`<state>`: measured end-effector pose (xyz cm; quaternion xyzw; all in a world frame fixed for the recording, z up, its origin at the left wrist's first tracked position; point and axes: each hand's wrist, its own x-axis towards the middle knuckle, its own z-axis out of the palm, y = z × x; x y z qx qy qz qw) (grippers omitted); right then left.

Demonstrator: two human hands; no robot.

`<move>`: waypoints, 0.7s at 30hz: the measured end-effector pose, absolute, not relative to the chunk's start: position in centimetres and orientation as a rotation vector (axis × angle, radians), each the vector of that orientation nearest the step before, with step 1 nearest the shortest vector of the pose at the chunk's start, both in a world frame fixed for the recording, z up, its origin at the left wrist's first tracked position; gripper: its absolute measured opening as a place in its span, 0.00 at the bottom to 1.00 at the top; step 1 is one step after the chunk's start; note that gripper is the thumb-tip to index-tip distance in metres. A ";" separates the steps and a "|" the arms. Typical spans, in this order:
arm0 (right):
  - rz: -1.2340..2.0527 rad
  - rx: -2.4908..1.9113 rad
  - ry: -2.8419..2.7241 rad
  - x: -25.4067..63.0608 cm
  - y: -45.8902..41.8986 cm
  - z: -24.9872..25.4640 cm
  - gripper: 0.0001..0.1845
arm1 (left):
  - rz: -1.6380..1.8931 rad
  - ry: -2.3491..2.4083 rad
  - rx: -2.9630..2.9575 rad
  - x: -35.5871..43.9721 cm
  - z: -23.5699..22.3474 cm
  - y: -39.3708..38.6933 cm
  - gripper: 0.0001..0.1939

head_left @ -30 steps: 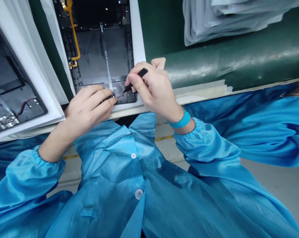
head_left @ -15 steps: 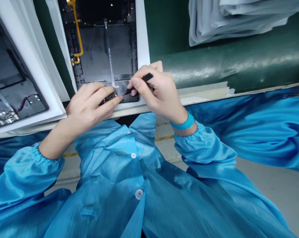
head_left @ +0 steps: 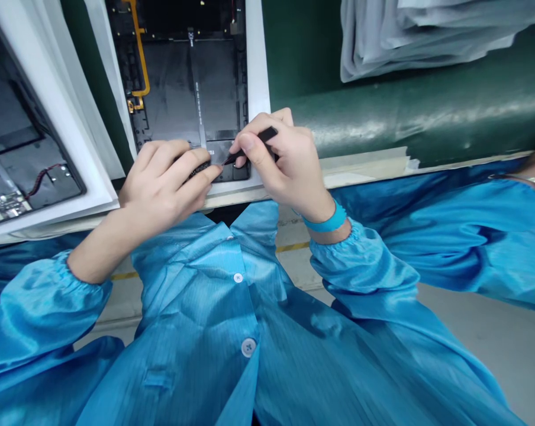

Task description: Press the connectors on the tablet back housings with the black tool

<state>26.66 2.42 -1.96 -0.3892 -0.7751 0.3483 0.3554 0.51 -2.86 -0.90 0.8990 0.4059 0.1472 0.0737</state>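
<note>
A dark tablet housing (head_left: 170,89) lies on a white foam sheet in front of me, with a pale ribbon cable (head_left: 199,112) running down its middle. At its near edge, my left hand (head_left: 158,180) has its fingers curled around a small circuit board (head_left: 200,167), most of which they cover. Black tweezers (head_left: 267,135) are pinched between the thumb and fingers of my right hand (head_left: 283,157). The tweezer tip comes down beside my left fingertips, close to the board; whether it touches the board is hidden.
A second tablet housing (head_left: 23,130) with a twisted red and black wire lies on foam at left. Grey-white sheets (head_left: 383,41) are stacked on the green mat (head_left: 360,118) at right. A co-worker's blue sleeve (head_left: 471,225) is close on my right.
My left fingers have lifted slightly and the circuit board looks more tilted. My right hand with the tweezers has shifted a touch. The co-worker's wrist has come into view at right.
</note>
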 end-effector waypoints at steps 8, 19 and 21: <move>0.886 -0.985 -2.033 26.7 2.5 -2.1 0.21 | 0.612 1.184 2.911 0.5 -1.3 -2.6 0.14; 0.956 -0.988 -2.048 26.6 2.5 -1.9 0.22 | 0.482 1.206 2.784 -0.4 -1.7 -2.9 0.17; 0.958 -0.969 -2.063 26.6 2.7 -1.9 0.23 | 0.526 1.214 2.791 -0.2 -1.7 -2.9 0.17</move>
